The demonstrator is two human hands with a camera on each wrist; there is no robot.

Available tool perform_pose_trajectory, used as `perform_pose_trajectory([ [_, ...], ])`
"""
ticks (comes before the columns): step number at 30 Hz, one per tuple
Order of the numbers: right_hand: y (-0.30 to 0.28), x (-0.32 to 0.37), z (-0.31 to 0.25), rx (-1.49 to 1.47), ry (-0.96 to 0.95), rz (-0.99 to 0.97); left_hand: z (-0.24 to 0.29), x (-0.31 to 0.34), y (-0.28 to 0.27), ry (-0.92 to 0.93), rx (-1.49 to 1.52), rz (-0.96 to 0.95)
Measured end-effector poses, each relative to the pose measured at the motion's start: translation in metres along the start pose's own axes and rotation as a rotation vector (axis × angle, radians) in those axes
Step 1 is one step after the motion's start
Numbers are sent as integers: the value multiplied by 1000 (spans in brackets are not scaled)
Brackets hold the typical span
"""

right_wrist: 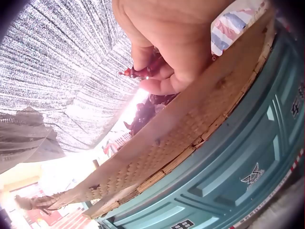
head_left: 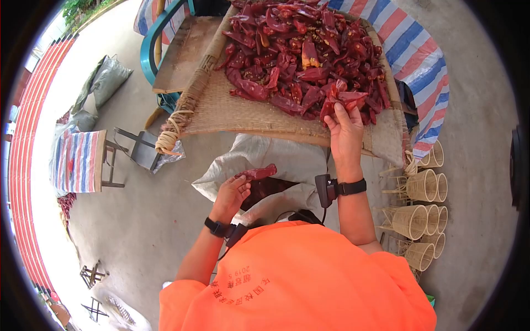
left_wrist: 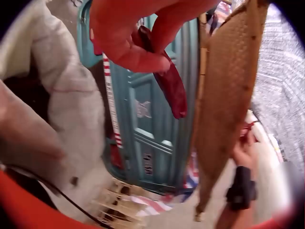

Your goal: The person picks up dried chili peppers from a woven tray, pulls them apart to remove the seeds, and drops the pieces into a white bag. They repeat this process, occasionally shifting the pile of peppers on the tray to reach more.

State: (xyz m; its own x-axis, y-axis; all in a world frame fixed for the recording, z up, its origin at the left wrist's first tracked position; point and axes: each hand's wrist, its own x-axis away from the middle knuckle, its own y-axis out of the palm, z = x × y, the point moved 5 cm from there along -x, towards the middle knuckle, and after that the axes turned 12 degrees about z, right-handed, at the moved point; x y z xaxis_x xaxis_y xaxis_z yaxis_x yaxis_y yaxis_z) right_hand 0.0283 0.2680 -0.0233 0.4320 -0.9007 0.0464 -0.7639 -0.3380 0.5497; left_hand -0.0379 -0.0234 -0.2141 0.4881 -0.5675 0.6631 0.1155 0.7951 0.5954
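A heap of dried red chili peppers [head_left: 292, 60] lies on a woven tray [head_left: 212, 110] in the head view. At the heap's near edge my right hand [head_left: 346, 135] pinches a bright red pepper [head_left: 353, 99] between thumb and fingers. In the right wrist view that pepper [right_wrist: 143, 72] is mostly hidden by the fingers. My left hand [head_left: 227, 198], lower and to the left, pinches one long dark red chili pepper [head_left: 259, 172] by its end. It sits above the mouth of a white woven sack [head_left: 251, 151]. In the left wrist view the pepper [left_wrist: 172, 93] points down from the fingertips.
A teal metal panel [left_wrist: 143, 100] stands below the tray. Several wicker cone-shaped baskets [head_left: 422, 185] line the right side. Striped sheeting [head_left: 425, 71] hangs at the tray's far right. To the left are a folding stool [head_left: 144, 150] and a cloth-covered table [head_left: 80, 163].
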Motion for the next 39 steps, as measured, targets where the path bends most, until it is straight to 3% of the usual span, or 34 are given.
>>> perform_pose_trajectory([
  [2,0,0,1,10,2,-6,-20,-17,-29,-12,-126,134],
  [5,2,1,2,11,6,-12,-77,-80,-105,410,-1096,239],
  [8,5,1,1,18,5,-31,-105,-48,-81,423,-1717,-165],
  [11,13,6,-6,29,4,-76,-127,-33,-66,207,-1856,-521],
  [13,17,6,-12,15,18,-121,-98,21,-12,105,-1809,-716],
  [15,15,6,-12,-15,63,-168,-104,21,-21,-21,-1713,-645],
  [17,22,10,-18,-35,86,-203,-106,22,-24,48,-1793,-632],
  [19,27,16,-21,-71,134,-243,-94,32,-11,321,-2040,-671],
  [20,30,21,-24,-87,150,-290,-92,29,-6,251,-2155,-591],
  [23,36,41,-25,-140,230,-404,-59,32,24,679,-1616,-362],
  [25,32,54,-19,-187,308,-430,-19,48,70,776,-1180,-345],
  [27,28,65,-9,-116,379,-502,16,72,105,634,-747,-211],
  [30,33,76,-6,221,365,-707,59,107,136,840,-469,-167],
  [34,31,88,3,619,382,-858,91,129,166,1092,-562,-145],
  [37,24,94,15,742,453,-871,80,120,166,990,-785,-115],
  [39,24,93,19,728,421,-838,70,111,155,982,-627,-110],
])
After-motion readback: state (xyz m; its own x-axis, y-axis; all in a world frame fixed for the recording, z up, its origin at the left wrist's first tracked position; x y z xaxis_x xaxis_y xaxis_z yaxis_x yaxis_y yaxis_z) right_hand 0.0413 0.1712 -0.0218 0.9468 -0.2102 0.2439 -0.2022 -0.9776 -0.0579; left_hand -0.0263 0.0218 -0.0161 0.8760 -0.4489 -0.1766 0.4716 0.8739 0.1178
